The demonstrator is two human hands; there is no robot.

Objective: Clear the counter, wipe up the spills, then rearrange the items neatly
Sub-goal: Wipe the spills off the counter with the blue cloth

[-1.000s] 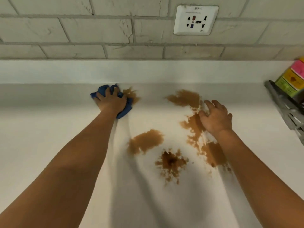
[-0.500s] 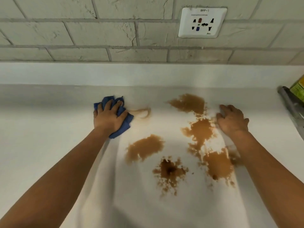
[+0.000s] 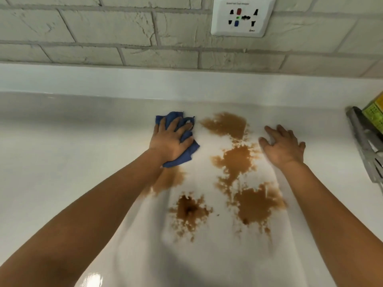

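Observation:
Several brown spills lie on the white counter (image 3: 62, 162): one at the back (image 3: 226, 125), one in the middle (image 3: 236, 158), one lower right (image 3: 257, 204), a darker one lower centre (image 3: 189, 208), and one partly hidden by my left forearm (image 3: 172, 179). My left hand (image 3: 170, 141) presses a bunched blue cloth (image 3: 186, 158) onto the counter, fingers spread over it, just left of the back spill. My right hand (image 3: 284, 146) rests flat on the counter, right of the spills, holding nothing.
A grey metal utensil (image 3: 364, 141) and a yellow-green box (image 3: 375, 114) sit at the right edge. A white upstand and brick wall with a power socket (image 3: 242, 15) run along the back.
My left hand slid the cloth to the right along the back, and the small brown smear beside it is gone. My right hand stayed flat beside the spills.

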